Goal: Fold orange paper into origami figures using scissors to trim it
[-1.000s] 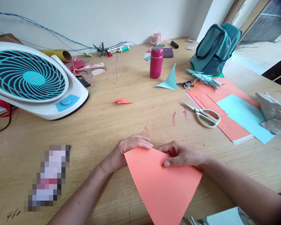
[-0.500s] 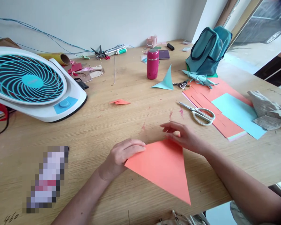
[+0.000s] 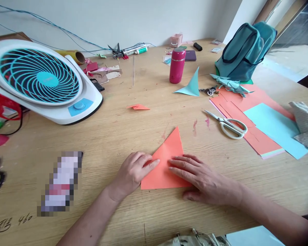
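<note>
A folded sheet of orange paper point(image 3: 166, 148), roughly triangular, lies on the wooden table with one point facing away from me. My left hand point(image 3: 135, 172) holds its left edge, fingers bent together and one fingertip resting on top of the sheet. On the right side, my right hand point(image 3: 200, 176) lies flat over the paper with its fingers stretched out. Beyond the sheet is a small folded orange paper piece point(image 3: 138, 107). Scissors with white handles point(image 3: 228, 126) rest to the right, partly over a stack of orange sheets point(image 3: 261, 141).
A fan point(image 3: 48, 78) stands at the left, with a pixelated object point(image 3: 60, 184) nearer me. Toward the back are a pink flask point(image 3: 177, 66), a folded blue paper point(image 3: 191, 85), keys point(image 3: 209, 91) and a teal bag point(image 3: 242, 54). A blue sheet point(image 3: 274, 124) lies at the right.
The orange paper has turned and come down flat, its point now facing away. My right hand has moved from its far corner to flat on top. The view has shifted left.
</note>
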A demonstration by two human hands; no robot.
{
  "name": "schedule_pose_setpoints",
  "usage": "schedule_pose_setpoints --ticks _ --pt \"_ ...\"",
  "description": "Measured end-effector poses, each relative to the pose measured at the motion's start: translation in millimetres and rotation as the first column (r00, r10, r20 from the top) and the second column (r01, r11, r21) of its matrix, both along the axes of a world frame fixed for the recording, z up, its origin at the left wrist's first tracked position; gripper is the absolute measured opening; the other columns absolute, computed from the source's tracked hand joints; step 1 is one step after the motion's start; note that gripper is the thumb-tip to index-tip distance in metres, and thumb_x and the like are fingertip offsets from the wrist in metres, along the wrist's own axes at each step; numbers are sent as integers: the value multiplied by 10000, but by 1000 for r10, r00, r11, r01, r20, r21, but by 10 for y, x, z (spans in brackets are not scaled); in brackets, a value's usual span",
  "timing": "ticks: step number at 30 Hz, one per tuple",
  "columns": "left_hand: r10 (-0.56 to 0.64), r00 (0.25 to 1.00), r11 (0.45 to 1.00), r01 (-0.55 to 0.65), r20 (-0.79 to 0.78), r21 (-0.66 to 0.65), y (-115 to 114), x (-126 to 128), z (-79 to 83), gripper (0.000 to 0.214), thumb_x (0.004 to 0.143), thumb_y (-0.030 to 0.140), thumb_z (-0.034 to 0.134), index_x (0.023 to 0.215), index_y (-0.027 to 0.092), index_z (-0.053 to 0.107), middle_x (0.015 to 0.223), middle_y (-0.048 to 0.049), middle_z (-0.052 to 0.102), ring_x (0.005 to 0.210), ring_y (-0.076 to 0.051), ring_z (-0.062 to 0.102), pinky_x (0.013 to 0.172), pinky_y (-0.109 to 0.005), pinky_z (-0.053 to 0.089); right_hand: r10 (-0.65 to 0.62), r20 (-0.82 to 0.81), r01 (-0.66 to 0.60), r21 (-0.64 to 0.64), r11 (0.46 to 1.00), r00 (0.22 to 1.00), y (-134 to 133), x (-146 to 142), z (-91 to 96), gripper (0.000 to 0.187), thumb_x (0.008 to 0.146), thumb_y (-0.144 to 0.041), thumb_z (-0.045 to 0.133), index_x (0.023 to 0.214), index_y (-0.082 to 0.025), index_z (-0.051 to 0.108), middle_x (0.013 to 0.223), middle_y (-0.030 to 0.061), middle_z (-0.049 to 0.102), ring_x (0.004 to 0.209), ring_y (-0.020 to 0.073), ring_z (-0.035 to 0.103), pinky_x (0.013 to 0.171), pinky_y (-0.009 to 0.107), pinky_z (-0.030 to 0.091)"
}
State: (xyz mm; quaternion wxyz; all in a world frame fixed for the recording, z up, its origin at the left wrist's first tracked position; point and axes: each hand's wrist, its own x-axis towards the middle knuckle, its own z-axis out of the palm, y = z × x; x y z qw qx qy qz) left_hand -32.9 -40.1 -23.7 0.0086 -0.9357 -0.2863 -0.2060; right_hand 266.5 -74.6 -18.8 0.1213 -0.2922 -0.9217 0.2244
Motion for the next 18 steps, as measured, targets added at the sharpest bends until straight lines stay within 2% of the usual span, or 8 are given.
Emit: schedule_pose_setpoints --ticks 2,5,7,9,11,12,15,18 --pt "-66 995 996 61 -78 -60 -10 15 1 436 976 61 457 1366 198 595 1282 -101 691 1215 -271 576 1006 -436 463 -21 28 19 69 997 999 -25 -15 -89 672 1020 -365 523 1597 -152 254 1604 143 396 1479 284 358 1201 541 304" --pt "-151 973 977 120 -173 -177 -36 36 0 634 918 -43 374 1504 189 442 1515 -63 537 1490 -271 339 1178 -480 333 -44 62 35 143 989 997 -27 -20 -138 627 1040 -310 467 1602 -151 239 1616 120 379 1483 278 355 1203 552 294" --pt "-170 966 962 119 -197 -247 -47 38 -19 617 942 29 412 1541 170 375 1572 -65 465 1521 -265 288 1215 -487 290 -41 68 29 162 986 997 -31 -28 -126 708 1023 -429 499 1607 -140 222 1628 126 349 1487 308 342 1202 577 284" --pt "-178 967 948 119 -183 -295 -44 30 -47 556 1015 265 462 1549 153 357 1587 -90 436 1511 -281 314 1221 -502 287 -34 68 22 165 986 997 -45 -46 -109 800 989 -536 525 1604 -120 227 1631 140 333 1484 336 341 1201 594 279" --pt "-177 973 937 120 -150 -329 -30 15 -66 616 1035 492 398 1551 158 358 1581 -101 442 1503 -284 336 1218 -510 292 -47 59 36 173 984 997 -59 -67 -109 751 998 -496 528 1590 -112 268 1615 143 367 1467 331 374 1201 586 288" --pt "-173 975 931 117 -137 -345 -22 7 -68 641 1036 548 340 1551 166 359 1578 -97 447 1503 -278 338 1219 -507 291 -59 47 50 180 982 997 -62 -75 -116 683 1017 -433 514 1578 -111 297 1596 141 406 1448 315 407 1200 571 302" --pt "-168 974 921 101 -151 -376 -16 -5 -49 649 1044 572 255 1559 188 349 1590 -77 431 1513 -260 322 1235 -500 258 -69 -5 68 212 975 998 -50 -80 -152 493 1052 -243 434 1523 -101 399 1526 136 512 1392 262 490 1186 523 355" --pt "-169 961 932 83 -219 -353 -45 -1 -34 671 1035 569 326 1592 199 272 1626 -68 364 1533 -262 273 1256 -505 197 -22 -20 26 235 972 1000 -29 -58 -173 443 1053 -168 385 1482 -81 456 1520 152 514 1405 258 482 1178 524 380"
